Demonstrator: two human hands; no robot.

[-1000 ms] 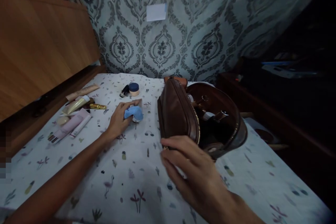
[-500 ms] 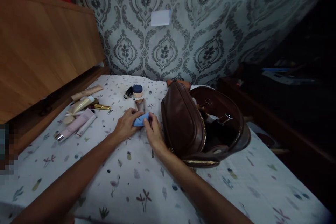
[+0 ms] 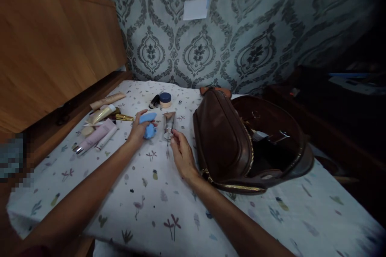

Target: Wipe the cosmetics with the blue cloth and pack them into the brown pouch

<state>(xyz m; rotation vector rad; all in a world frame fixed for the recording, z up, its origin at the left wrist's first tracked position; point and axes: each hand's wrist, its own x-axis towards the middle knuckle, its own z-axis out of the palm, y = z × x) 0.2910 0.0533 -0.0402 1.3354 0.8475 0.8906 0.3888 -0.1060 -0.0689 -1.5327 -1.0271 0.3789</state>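
Observation:
My left hand (image 3: 139, 129) is closed around a crumpled blue cloth (image 3: 147, 118), part of which hangs below the fingers. It is held a little to the left of a small brownish cosmetic tube (image 3: 169, 119) with a shiny, clear-looking cap. My right hand (image 3: 183, 154) has its thumb and fingertips at the cap end of this tube, pinching it. Behind the tube stand a small jar (image 3: 165, 100) with a dark blue lid and a short black item (image 3: 155, 101). To the right of my right hand sits a brown leather bag (image 3: 223, 140), unzipped and gaping.
Several cosmetics lie in a pile on the left, among them a pink tube (image 3: 95, 136) and a gold tube (image 3: 124, 117). A wooden cabinet (image 3: 60, 40) borders the left side. Patterned wallpaper (image 3: 199, 54) rises behind the printed cloth (image 3: 157, 217).
My left hand has moved left with the blue cloth, away from my right hand, uncovering the tube's cap end. My right hand has let go of the cloth. The view has shifted slightly.

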